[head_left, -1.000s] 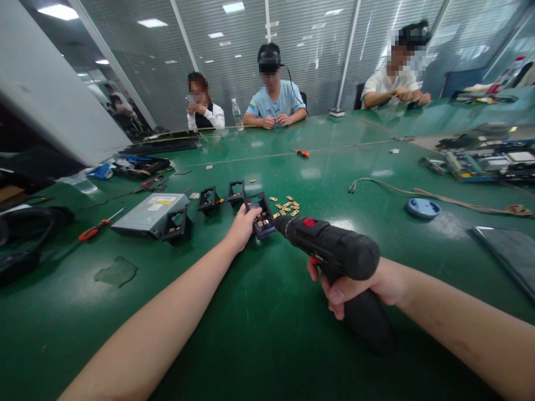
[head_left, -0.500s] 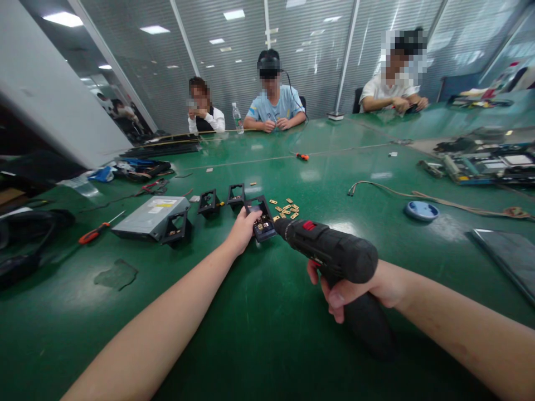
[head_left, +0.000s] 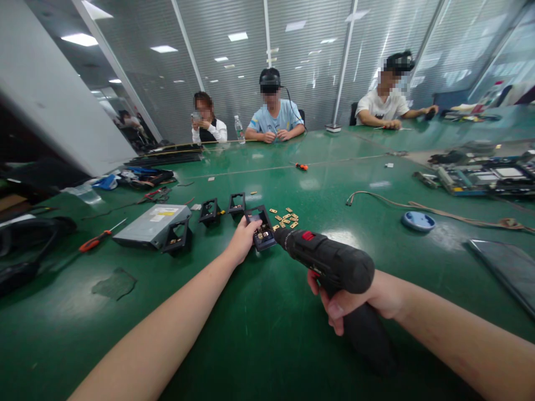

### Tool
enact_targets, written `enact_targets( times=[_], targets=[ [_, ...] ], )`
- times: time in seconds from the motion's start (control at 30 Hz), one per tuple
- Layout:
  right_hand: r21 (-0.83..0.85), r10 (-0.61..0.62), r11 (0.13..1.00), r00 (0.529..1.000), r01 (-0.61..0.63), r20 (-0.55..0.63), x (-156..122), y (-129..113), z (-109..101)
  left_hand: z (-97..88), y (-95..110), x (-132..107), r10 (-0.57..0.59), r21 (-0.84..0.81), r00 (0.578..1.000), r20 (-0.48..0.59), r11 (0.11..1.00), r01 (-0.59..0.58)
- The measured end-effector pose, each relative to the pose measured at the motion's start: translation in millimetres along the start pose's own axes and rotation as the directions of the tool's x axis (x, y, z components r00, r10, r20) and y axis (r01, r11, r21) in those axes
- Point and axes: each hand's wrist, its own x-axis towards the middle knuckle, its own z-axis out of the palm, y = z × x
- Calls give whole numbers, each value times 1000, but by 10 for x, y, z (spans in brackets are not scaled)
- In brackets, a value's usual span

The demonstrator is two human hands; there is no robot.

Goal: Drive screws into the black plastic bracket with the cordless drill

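My left hand (head_left: 245,240) is closed on a black plastic housing (head_left: 264,243), with its thumb over the near rim. Small metal parts show inside that housing. In my right hand (head_left: 340,303) is a black cordless drill (head_left: 330,257) with a red switch on top, fingers wrapped round its grip. The drill's front end points at the housing's right side; whether the tip touches it I cannot tell. Several small brass plates (head_left: 288,217) lie scattered just beyond. More black housings (head_left: 209,212) stand to the left, one of them leaning by a grey metal disc drive (head_left: 151,224).
An orange screwdriver (head_left: 95,241) lies at left, another (head_left: 301,166) farther back. To the right are a blue round lid (head_left: 418,221), a cable (head_left: 384,199), a dark flat panel (head_left: 504,267) and circuit boards (head_left: 493,175). Several people sit across the green table (head_left: 259,334).
The view has tilted up slightly, so the table sits lower. Both hands keep hold of the housing and the drill. The person at far right has stretched an arm sideways.
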Motion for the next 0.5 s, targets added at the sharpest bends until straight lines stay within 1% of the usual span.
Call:
enact_targets(
  times=[0.2, 0.5],
  targets=[
    [5, -7, 1000, 1000, 7, 9, 12, 3, -15, 21, 17, -6, 8, -1, 1000, -10, 1000, -8],
    [9, -14, 1000, 1000, 14, 21, 31, 8, -23, -20, -16, 28, 22, 36, 1000, -16, 999, -21]
  ],
)
